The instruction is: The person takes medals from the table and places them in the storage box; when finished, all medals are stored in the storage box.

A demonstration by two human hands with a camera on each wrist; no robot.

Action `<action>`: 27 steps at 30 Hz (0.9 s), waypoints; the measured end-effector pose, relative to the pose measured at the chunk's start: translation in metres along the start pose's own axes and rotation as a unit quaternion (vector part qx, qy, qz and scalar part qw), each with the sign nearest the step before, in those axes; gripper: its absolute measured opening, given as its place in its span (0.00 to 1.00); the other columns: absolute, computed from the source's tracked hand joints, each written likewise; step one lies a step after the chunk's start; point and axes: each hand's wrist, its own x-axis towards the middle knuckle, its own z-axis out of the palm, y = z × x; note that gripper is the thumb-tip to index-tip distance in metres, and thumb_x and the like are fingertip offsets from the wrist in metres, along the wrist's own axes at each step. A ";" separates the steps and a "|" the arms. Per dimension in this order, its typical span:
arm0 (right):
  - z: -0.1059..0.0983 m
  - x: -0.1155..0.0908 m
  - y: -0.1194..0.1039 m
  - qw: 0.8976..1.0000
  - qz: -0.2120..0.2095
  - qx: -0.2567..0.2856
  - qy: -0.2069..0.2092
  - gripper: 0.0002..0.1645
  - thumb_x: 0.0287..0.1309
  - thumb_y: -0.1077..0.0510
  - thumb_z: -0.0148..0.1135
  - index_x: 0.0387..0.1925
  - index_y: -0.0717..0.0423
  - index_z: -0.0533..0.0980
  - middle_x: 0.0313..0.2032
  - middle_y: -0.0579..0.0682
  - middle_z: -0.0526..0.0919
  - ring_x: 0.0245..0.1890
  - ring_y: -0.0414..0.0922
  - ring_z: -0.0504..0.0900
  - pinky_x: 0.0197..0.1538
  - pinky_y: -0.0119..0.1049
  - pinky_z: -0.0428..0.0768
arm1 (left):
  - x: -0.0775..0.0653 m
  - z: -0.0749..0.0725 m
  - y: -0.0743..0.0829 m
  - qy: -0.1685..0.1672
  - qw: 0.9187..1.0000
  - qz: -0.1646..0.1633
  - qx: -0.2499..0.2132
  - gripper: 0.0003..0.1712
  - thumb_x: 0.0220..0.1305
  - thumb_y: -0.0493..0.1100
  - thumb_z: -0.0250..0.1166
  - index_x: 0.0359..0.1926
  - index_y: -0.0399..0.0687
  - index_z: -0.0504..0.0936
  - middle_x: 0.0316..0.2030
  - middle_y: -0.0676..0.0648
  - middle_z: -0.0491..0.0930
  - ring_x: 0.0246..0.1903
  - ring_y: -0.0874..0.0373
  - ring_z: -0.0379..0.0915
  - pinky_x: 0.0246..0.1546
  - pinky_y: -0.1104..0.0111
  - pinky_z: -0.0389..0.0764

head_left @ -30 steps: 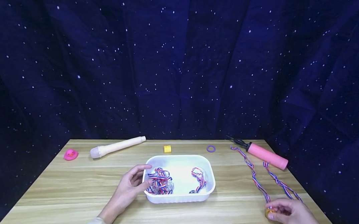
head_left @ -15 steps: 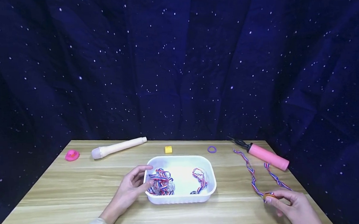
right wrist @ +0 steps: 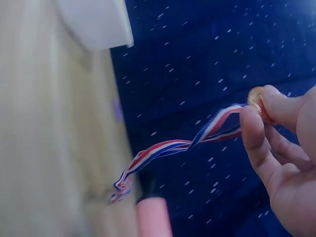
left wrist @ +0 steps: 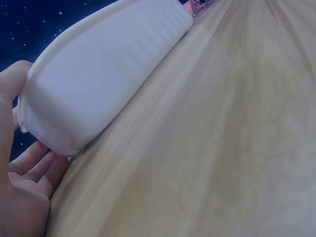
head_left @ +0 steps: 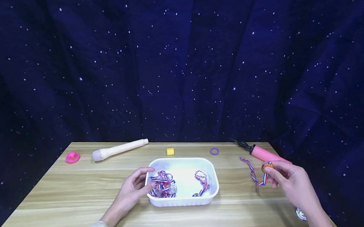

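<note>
A white plastic basin (head_left: 186,201) stands at the middle of the table. My left hand (head_left: 133,186) grips its left rim, thumb inside and fingers around the outer side, as the left wrist view also shows. Inside the basin, silver medals with striped ribbons (head_left: 163,185) are heaped at the left, and another ribbon (head_left: 203,181) with a dark-looking medal lies at the right. Above the table's right side, my right hand (head_left: 290,178) pinches a gold-coloured medal (head_left: 268,166) between thumb and fingers. Its red, white and blue ribbon (right wrist: 168,147) dangles from it.
Partly behind my right forearm lies a silver medal (head_left: 300,214). A pink hand pump (head_left: 266,154) is at the right back. Along the back are a purple ring (head_left: 214,151), a yellow block (head_left: 170,151), a pale microphone (head_left: 119,150) and a pink rubber duck (head_left: 72,157).
My right hand has lifted the gold-coloured medal off the table and moved it up and away from me, its ribbon trailing. The silver medal has come into sight. My left hand stays on the basin.
</note>
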 end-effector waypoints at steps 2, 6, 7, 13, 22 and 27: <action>-0.002 0.014 -0.011 1.000 0.001 0.000 0.012 0.03 0.74 0.68 0.71 0.43 0.60 0.88 0.22 0.49 0.87 0.18 0.40 0.82 0.19 0.31 0.78 | 0.000 -0.001 0.000 0.000 1.000 0.001 -0.001 0.30 0.70 0.35 0.77 0.70 0.43 0.80 0.68 0.31 0.81 0.69 0.38 0.78 0.69 0.73 0.78; -0.009 0.040 -0.030 0.999 -0.006 0.002 0.037 0.04 0.76 0.64 0.71 0.47 0.61 0.88 0.24 0.50 0.88 0.19 0.39 0.84 0.21 0.28 0.81 | 0.000 -0.001 0.001 0.000 1.000 0.002 -0.002 0.30 0.70 0.35 0.77 0.70 0.42 0.80 0.68 0.31 0.80 0.69 0.39 0.79 0.69 0.73 0.79; -0.010 0.046 -0.034 0.999 -0.013 0.003 0.042 0.06 0.76 0.64 0.71 0.48 0.61 0.89 0.24 0.50 0.88 0.20 0.39 0.84 0.23 0.28 0.83 | 0.000 -0.001 0.001 0.000 1.000 0.002 -0.002 0.30 0.70 0.35 0.77 0.71 0.42 0.80 0.68 0.31 0.80 0.69 0.40 0.79 0.69 0.73 0.79; -0.017 0.078 -0.058 0.997 -0.044 0.016 0.069 0.09 0.76 0.65 0.70 0.53 0.61 0.89 0.27 0.50 0.89 0.21 0.38 0.84 0.27 0.26 0.84 | -0.001 0.000 0.001 0.001 1.000 0.002 0.000 0.30 0.70 0.34 0.77 0.71 0.42 0.80 0.68 0.31 0.81 0.68 0.40 0.79 0.69 0.73 0.79; -0.016 0.109 -0.091 0.991 -0.085 0.044 0.097 0.08 0.74 0.66 0.72 0.51 0.62 0.89 0.27 0.44 0.89 0.20 0.36 0.84 0.27 0.25 0.85 | -0.001 0.000 0.001 0.000 1.000 0.001 0.000 0.30 0.70 0.35 0.77 0.71 0.42 0.80 0.67 0.31 0.81 0.68 0.40 0.80 0.68 0.73 0.80; -0.016 0.122 -0.118 0.984 -0.106 0.086 0.119 0.07 0.74 0.65 0.72 0.49 0.63 0.90 0.29 0.43 0.90 0.21 0.38 0.85 0.26 0.26 0.85 | -0.002 -0.001 0.001 -0.001 1.000 -0.002 -0.002 0.30 0.71 0.35 0.76 0.71 0.42 0.80 0.67 0.30 0.81 0.67 0.42 0.80 0.68 0.71 0.80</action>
